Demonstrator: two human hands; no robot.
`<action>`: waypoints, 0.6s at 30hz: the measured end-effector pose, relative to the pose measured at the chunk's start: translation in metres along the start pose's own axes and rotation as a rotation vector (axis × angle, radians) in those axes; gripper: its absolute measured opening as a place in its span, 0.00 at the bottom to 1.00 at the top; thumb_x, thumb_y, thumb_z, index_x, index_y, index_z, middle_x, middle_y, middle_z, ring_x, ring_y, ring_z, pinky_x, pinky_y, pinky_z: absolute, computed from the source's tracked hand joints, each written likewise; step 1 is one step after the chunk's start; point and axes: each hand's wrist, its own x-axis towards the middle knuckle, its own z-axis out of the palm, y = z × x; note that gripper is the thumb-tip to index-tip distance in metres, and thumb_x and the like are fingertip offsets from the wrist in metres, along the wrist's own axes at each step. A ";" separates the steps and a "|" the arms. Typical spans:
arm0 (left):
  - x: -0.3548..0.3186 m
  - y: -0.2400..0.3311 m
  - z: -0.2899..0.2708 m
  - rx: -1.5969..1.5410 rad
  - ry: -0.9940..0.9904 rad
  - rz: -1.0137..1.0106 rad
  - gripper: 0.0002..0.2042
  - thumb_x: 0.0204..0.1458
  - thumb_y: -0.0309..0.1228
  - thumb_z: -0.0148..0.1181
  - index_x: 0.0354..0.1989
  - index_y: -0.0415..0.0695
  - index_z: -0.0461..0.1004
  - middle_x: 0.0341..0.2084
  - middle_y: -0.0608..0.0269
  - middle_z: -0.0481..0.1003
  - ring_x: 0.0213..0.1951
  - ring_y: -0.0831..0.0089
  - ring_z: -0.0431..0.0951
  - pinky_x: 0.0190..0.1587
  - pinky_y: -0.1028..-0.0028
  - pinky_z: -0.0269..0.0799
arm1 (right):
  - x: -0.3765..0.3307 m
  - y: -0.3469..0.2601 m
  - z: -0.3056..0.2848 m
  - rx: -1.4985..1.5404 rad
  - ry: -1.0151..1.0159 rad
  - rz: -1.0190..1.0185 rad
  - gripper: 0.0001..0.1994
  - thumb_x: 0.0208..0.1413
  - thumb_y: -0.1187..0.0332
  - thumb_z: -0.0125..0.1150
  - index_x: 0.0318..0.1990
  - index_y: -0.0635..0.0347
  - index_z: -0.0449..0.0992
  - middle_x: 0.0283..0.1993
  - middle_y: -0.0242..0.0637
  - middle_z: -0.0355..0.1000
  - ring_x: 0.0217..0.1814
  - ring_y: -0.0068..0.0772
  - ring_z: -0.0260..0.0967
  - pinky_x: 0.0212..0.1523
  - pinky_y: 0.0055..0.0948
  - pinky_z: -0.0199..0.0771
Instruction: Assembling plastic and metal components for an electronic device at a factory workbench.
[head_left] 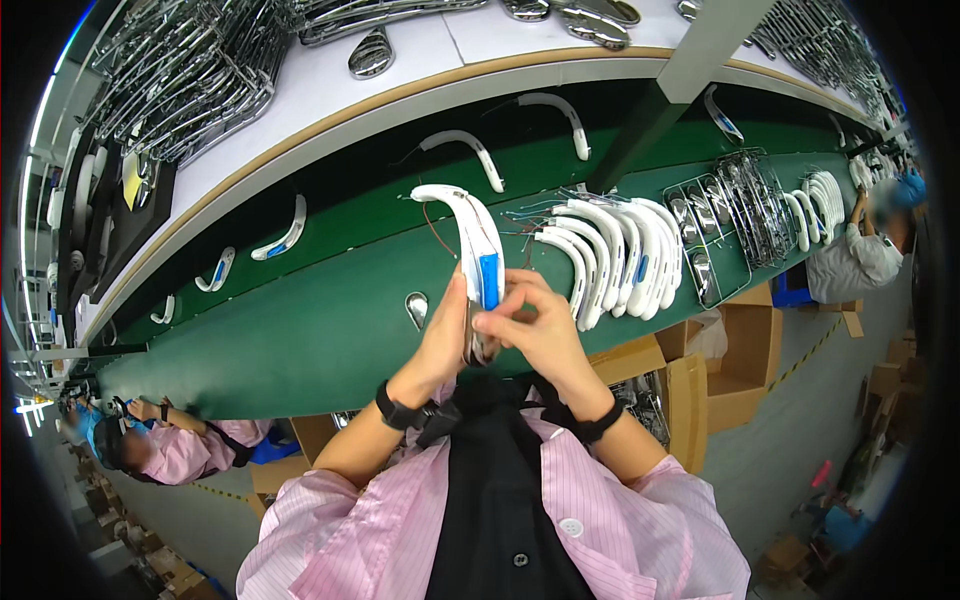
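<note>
Upright in front of me is a curved white plastic housing (468, 225) with thin wires at its top and a red wire along its side. A blue block, seemingly a battery (489, 280), sits in its lower part. My left hand (440, 330) is closed round the housing's lower left side. My right hand (540, 325) pinches at the lower end, beside a shiny chrome part (478, 350); what its fingertips hold is partly hidden. A small chrome oval cover (416, 308) lies on the green table left of my hands. To the right stands a row of similar white housings (625, 250) with loose wires.
A wire rack (705, 220) of chrome parts stands farther right. Above the table runs a white shelf (430, 75) with chrome pieces, on a post (665, 100). Open cardboard boxes (745, 350) sit below right. Co-workers (190, 445) (865, 250) are at both ends.
</note>
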 end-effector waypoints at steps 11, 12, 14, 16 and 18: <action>0.147 0.010 -0.256 1.003 0.239 -0.089 0.37 0.55 0.45 0.59 0.70 0.49 0.49 0.30 0.58 0.71 0.28 0.73 0.73 0.28 0.73 0.74 | 0.069 0.203 0.011 -1.127 0.036 -0.002 0.14 0.51 0.60 0.64 0.37 0.60 0.71 0.40 0.46 0.69 0.35 0.52 0.73 0.36 0.49 0.74; 0.159 0.016 -0.271 1.154 0.254 -0.028 0.36 0.56 0.48 0.56 0.69 0.49 0.50 0.33 0.51 0.75 0.31 0.66 0.77 0.33 0.70 0.75 | 0.071 0.207 0.016 -1.128 0.024 -0.004 0.14 0.51 0.60 0.64 0.37 0.60 0.71 0.40 0.46 0.69 0.35 0.52 0.73 0.36 0.49 0.74; 0.182 0.023 -0.291 1.253 0.316 0.068 0.34 0.58 0.52 0.49 0.69 0.48 0.51 0.46 0.40 0.74 0.44 0.50 0.76 0.50 0.63 0.70 | 0.080 0.216 0.026 -1.232 0.132 0.104 0.14 0.50 0.60 0.65 0.40 0.56 0.70 0.41 0.44 0.70 0.38 0.52 0.73 0.39 0.47 0.74; 0.189 0.031 -0.291 1.420 0.368 0.007 0.28 0.59 0.50 0.46 0.60 0.41 0.63 0.51 0.41 0.71 0.57 0.46 0.66 0.58 0.55 0.61 | 0.086 0.228 0.019 -1.258 0.141 0.128 0.13 0.50 0.61 0.64 0.38 0.56 0.69 0.39 0.44 0.70 0.39 0.52 0.73 0.40 0.45 0.74; 0.186 0.039 -0.332 1.730 0.459 0.400 0.22 0.58 0.46 0.46 0.49 0.40 0.72 0.48 0.43 0.73 0.53 0.45 0.70 0.55 0.54 0.64 | 0.091 0.242 0.006 -1.239 -0.111 0.130 0.14 0.50 0.63 0.64 0.38 0.59 0.68 0.36 0.44 0.70 0.39 0.49 0.73 0.39 0.44 0.74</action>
